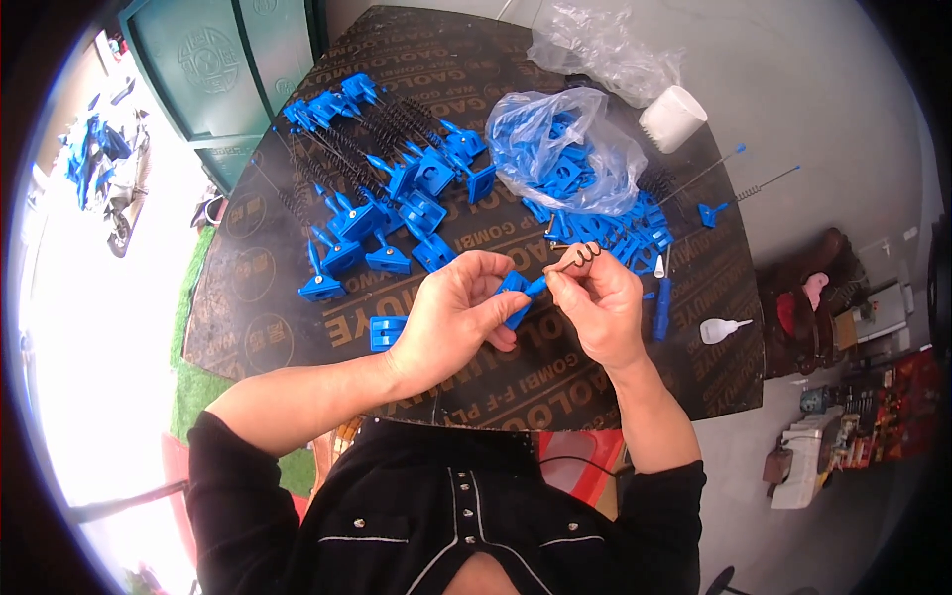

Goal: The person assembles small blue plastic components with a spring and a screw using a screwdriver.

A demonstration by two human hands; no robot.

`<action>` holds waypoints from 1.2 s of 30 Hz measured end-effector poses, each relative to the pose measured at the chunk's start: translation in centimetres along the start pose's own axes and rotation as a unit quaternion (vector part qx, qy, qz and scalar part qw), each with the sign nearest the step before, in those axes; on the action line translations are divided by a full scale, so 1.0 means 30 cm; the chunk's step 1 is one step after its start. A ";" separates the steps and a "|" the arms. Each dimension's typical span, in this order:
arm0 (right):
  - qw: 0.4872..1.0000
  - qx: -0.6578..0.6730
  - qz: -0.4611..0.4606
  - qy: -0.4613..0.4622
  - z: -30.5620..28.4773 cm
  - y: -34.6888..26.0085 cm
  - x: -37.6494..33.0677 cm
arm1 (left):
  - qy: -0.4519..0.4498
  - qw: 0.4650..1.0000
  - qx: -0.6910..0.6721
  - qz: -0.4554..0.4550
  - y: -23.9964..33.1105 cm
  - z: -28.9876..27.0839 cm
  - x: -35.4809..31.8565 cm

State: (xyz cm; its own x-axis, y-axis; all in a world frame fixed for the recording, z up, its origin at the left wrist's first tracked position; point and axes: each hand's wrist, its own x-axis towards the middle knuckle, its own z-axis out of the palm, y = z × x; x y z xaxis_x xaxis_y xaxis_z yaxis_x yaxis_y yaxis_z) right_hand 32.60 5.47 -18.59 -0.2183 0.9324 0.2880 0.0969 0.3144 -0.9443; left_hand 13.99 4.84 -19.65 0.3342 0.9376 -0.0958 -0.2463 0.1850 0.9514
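In front of my body, my left hand (446,319) grips a blue plastic bracket (515,295) between thumb and fingers. Its narrow blue tip points right, toward my right hand (607,309). My right thumb and index finger pinch at that tip, together with a dark coiled spring wire (583,258); the exact join is hidden by the fingers. Another blue bracket (386,334) lies on the table beside my left wrist. Beyond my left hand, several blue brackets (424,213) with cone tips lie grouped, many with black coil springs (347,159) attached.
A clear bag (560,124) of blue parts sits on the dark printed table (297,337), loose blue pieces (625,238) spilling beside it. Right of my right hand are a blue screwdriver (662,312) and a white nozzle bottle (721,330). A white cup (674,117) lies at the far edge.
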 end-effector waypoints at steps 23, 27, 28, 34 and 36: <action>0.999 -0.043 -0.020 0.013 0.039 -0.004 -0.008 | -0.015 0.999 0.034 0.017 -0.009 -0.012 0.007; 0.998 -0.057 -0.037 0.016 0.040 0.002 -0.007 | -0.029 0.998 0.042 0.024 0.001 -0.007 0.008; 0.997 -0.070 -0.043 0.016 0.039 0.001 -0.008 | -0.029 0.999 0.029 0.027 -0.002 -0.005 0.009; 0.996 -0.071 -0.046 0.011 0.039 -0.008 -0.002 | -0.032 0.999 0.024 0.037 0.000 -0.006 0.012; 0.997 -0.063 -0.051 0.016 0.039 -0.003 -0.002 | -0.028 0.999 0.018 0.037 0.004 -0.004 0.009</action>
State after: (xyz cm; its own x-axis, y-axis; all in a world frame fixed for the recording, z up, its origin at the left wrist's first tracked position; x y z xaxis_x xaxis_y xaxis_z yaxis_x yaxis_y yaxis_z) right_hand 31.46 5.18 -18.69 -0.2031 0.8987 0.3888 0.1966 0.4264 -0.8829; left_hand 13.94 5.14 -19.60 0.3670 0.9302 -0.0092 -0.2404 0.1044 0.9651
